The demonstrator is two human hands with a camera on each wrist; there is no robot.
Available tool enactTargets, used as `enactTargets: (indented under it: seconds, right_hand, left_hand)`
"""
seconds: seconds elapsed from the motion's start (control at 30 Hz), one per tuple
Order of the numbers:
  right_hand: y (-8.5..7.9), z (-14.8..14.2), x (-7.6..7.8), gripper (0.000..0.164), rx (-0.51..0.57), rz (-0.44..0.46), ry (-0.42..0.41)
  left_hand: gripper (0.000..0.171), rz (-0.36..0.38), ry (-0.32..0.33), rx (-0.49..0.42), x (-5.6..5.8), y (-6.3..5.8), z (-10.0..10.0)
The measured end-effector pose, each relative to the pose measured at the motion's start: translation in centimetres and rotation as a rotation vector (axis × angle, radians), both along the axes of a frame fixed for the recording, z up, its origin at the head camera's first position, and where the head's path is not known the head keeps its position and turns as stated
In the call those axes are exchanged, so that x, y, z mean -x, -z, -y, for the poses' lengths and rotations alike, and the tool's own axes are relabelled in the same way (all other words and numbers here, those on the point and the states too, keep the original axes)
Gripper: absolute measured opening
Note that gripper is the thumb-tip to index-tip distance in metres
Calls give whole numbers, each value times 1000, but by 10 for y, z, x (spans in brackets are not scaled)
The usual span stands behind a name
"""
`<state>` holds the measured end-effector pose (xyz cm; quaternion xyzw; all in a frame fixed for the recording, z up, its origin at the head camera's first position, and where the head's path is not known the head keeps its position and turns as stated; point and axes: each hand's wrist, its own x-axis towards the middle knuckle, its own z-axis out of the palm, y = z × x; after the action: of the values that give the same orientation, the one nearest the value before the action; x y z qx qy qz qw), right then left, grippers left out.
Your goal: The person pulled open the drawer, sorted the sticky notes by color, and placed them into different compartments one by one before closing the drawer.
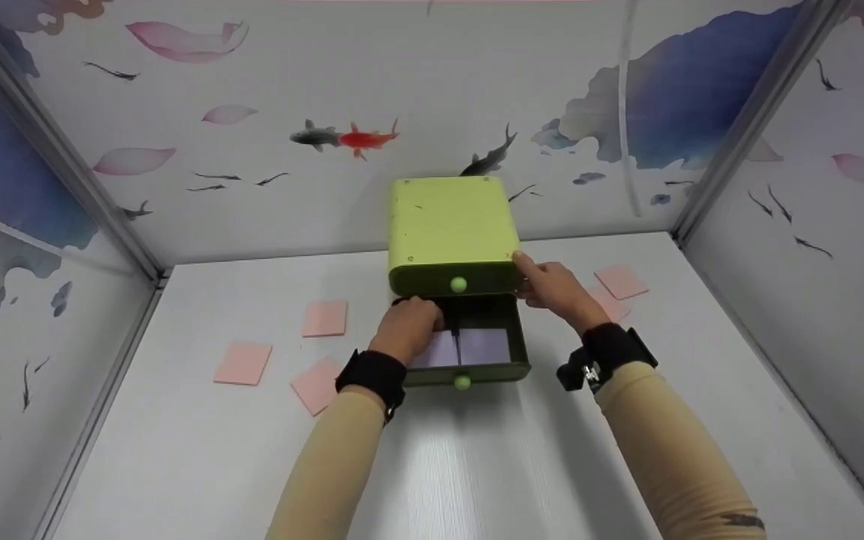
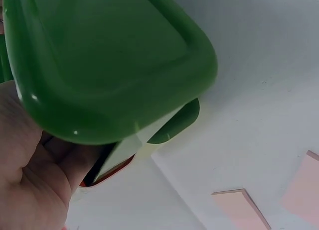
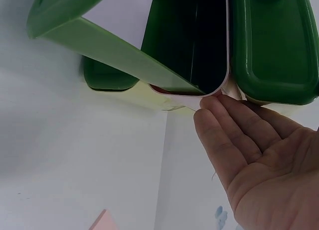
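Observation:
A small light-green drawer box (image 1: pixel 454 221) stands against the back wall, its upper drawer (image 1: pixel 432 279) pushed in. Below it a lower drawer (image 1: pixel 516 373) is pulled out, with lilac square pads (image 1: pixel 486 346) inside and a thin dark strip (image 1: pixel 456 341) between them. My left hand (image 1: pixel 406 330) reaches into this drawer over its left side; its fingertips are hidden, also in the left wrist view behind the green drawer front (image 2: pixel 114 70). My right hand (image 1: pixel 556 289) touches the box's right front edge, and the right wrist view shows its fingers (image 3: pixel 239 125) extended against the side.
Pink square pads lie on the white table (image 1: pixel 477 480): several on the left, such as one pad (image 1: pixel 243 363) and another (image 1: pixel 325 318), and two on the right, including one pad (image 1: pixel 622 281). Walls with painted fish enclose the back and sides.

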<state>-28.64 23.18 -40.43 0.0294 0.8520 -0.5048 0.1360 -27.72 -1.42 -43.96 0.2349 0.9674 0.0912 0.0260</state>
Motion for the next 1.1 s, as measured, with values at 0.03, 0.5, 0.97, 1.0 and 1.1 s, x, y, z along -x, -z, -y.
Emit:
enactTargets:
  seconds: [0.03,0.5,0.97,1.0,1.1]
  right_hand:
    - [1,0,1,85,-3,-4,3]
    - [-3,3,-1,79,-6,-23,-3]
    - [3,3,3,74,-48,-43,15]
    - [2,3,2,71,-43,-47,14]
    - [0,4,1,63,-27,-59,4]
  left_hand:
    - [23,-2,-1,-2,0,0,0]
    - [17,88,105,-29,-11,-33,11]
    - [24,298,-33,-78,-6,-82,51]
    - [28,293,-58,-65,-5,-85,55]
    - [33,262,-134,-23,-3,-91,65]
